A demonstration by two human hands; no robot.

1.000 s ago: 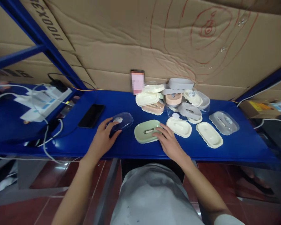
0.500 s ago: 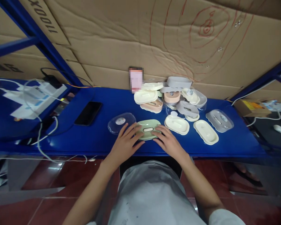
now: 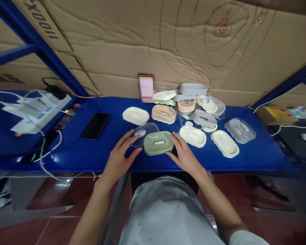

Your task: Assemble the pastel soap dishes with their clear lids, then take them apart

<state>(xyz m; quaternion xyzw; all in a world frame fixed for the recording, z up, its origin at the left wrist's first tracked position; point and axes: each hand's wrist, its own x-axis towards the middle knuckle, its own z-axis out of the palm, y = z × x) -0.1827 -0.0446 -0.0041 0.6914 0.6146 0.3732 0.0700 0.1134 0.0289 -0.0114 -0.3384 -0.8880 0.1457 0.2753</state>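
A sage-green oval soap dish (image 3: 153, 148) with a pale slot in its middle lies at the front of the blue table. My right hand (image 3: 185, 154) grips its right end, thumb at the near edge and fingers on the far side. Left of the dish, my left hand (image 3: 122, 153) holds a clear plastic lid (image 3: 150, 128) with a round sticker, thumb and fingers at its left side. The lid overlaps the dish's far left edge; whether it is raised off the table cannot be made out. A cream tray (image 3: 192, 136) lies just beyond my right fingers.
Behind is a pile with a peach dish (image 3: 164, 113), grey dishes (image 3: 193, 89) and clear covers. Another cream tray (image 3: 136, 115) and a black phone (image 3: 95, 126) lie left. Farther right are a cream tray (image 3: 224, 143) and a clear cover (image 3: 240, 130). A screen (image 3: 146, 87) leans against the cardboard.
My left hand has left the green dish and taken the clear lid, which has shifted right. One cream tray has moved left off the peach dish. My right hand stays at the green dish.
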